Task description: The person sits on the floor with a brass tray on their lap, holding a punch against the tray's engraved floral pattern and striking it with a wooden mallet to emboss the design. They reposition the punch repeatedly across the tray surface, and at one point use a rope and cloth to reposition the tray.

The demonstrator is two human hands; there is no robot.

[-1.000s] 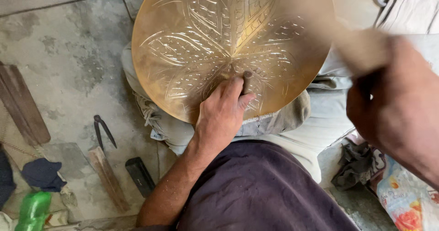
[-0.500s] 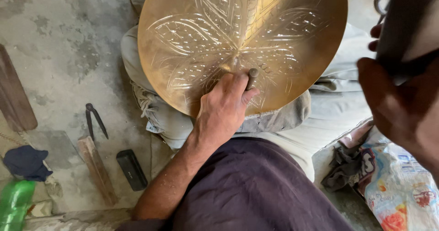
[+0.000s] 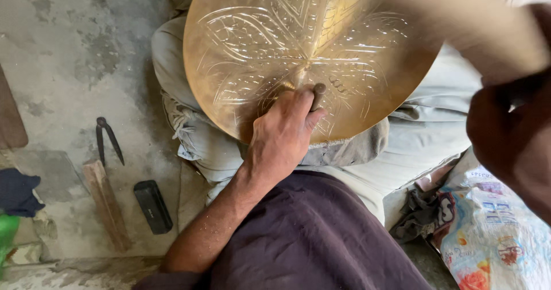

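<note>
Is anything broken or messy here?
Nothing looks broken. The brass plate rests on the lap, whole, with the left hand holding a punch on it. The right hand is just a blur. Pliers and rags lie loose on the floor.

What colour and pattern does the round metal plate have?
The plate is golden brass, engraved with leaf-like shapes spreading from its centre; seen in the head view.
</note>
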